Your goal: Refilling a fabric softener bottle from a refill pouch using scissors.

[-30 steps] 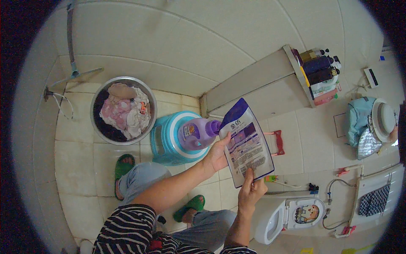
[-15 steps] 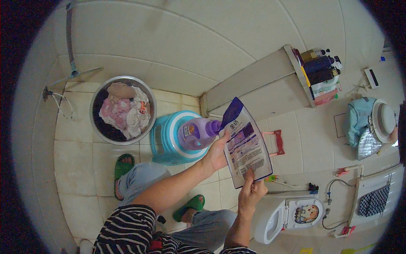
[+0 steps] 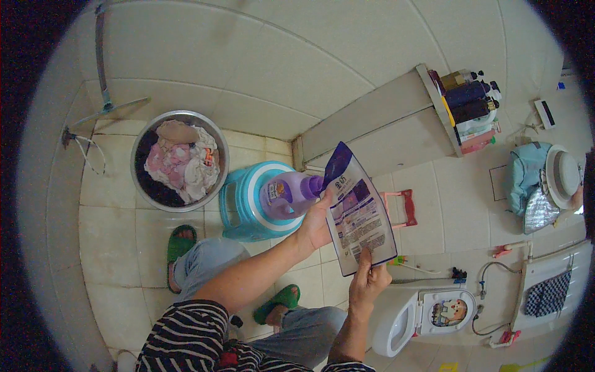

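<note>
A flat, clear-and-purple printed pouch (image 3: pixel 361 214) is spread between my two hands. My left hand (image 3: pixel 317 224) grips it by the left edge, thumb on the printed face. At the lower edge, my right hand (image 3: pixel 369 279) pinches the pouch with the thumb in front. Just left of the pouch, a lilac bottle (image 3: pixel 280 193) with a purple cap stands on a turquoise stool (image 3: pixel 234 214). The pouch's upper left part comes up against the cap in this view. Whether they touch, I cannot tell.
A metal basin (image 3: pixel 224 155) of pink, white and dark clothes sits on the tiled floor left of the stool. Several bottles (image 3: pixel 468 102) line a shelf at upper right. The toilet (image 3: pixel 396 322) is at lower right, and a squeegee (image 3: pixel 108 106) leans at far left.
The pouch has shifted very slightly left and its face has tilted a little. Both hands keep their hold.
</note>
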A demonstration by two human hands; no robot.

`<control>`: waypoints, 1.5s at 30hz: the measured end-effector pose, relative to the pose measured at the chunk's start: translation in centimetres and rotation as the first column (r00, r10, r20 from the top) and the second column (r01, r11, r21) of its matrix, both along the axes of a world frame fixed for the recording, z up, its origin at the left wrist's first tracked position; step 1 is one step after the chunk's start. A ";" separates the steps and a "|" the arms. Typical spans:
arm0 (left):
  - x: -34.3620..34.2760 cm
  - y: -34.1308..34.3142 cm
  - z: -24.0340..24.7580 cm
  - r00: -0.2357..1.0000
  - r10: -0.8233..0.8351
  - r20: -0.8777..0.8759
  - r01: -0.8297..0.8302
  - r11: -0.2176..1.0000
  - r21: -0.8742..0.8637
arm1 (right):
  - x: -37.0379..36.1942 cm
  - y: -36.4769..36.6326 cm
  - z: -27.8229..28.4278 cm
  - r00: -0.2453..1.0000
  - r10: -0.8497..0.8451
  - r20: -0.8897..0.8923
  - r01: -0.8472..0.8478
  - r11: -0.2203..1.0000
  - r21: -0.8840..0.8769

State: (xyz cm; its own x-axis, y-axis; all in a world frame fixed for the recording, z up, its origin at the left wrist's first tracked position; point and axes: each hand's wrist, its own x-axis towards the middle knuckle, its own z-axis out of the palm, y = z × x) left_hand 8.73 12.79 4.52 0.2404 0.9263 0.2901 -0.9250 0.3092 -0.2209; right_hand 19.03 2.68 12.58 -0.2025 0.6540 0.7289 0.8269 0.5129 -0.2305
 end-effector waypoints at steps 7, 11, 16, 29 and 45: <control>-0.3 -0.1 -0.1 1.000 0.003 -0.005 -0.003 1.000 0.008 | 0.4 -0.1 -0.2 0.999 -0.012 0.032 0.013 1.000 -0.024; -0.3 -0.6 0.8 0.998 0.057 -0.035 -0.056 0.997 0.053 | 0.5 0.4 -0.2 1.000 -0.018 -0.002 0.018 1.000 0.012; 0.1 -1.8 0.7 0.989 -0.142 -0.035 0.144 0.986 0.081 | 0.0 0.7 0.4 0.998 -0.008 -0.060 0.008 1.000 0.009; -5.0 -4.2 -2.5 0.636 0.045 -0.770 -0.065 0.998 0.004 | 2.3 2.3 -0.4 0.998 0.029 -0.064 -0.031 0.999 -0.033; -11.8 -0.4 6.6 -0.734 0.562 -0.381 -0.241 0.308 0.920 | 3.8 3.4 0.5 0.993 -0.038 0.110 0.046 0.997 -0.066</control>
State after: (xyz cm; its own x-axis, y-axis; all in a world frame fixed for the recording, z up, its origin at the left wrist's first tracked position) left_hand -3.08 12.39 11.17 -0.2154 0.6435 0.7345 0.4645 -0.5941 0.6567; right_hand 22.79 6.10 13.10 -0.2492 0.7107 0.6579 0.8693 0.4636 -0.1715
